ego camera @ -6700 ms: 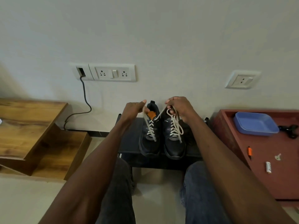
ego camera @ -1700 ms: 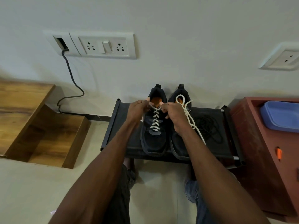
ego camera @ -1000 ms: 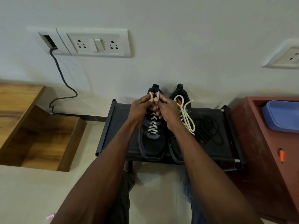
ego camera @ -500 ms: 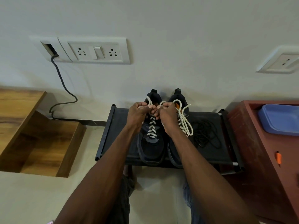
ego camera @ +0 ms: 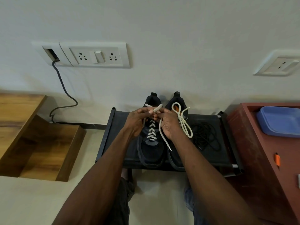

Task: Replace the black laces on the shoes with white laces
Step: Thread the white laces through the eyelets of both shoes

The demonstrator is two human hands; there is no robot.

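Both hands, left hand [ego camera: 138,120] and right hand [ego camera: 168,122], pinch the white lace [ego camera: 154,107] loop; free tail below the right fingers could slip, undoing the bow.

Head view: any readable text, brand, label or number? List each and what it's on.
None can be read.
Small white mark on the collar of the right black shoe, beside the tied white lace bow: too small and blurred to read.
White double wall socket plate with switch: no printing visible.
White single socket plate: no printing visible.
Blue plastic tray on the red-brown cabinet: no label visible.
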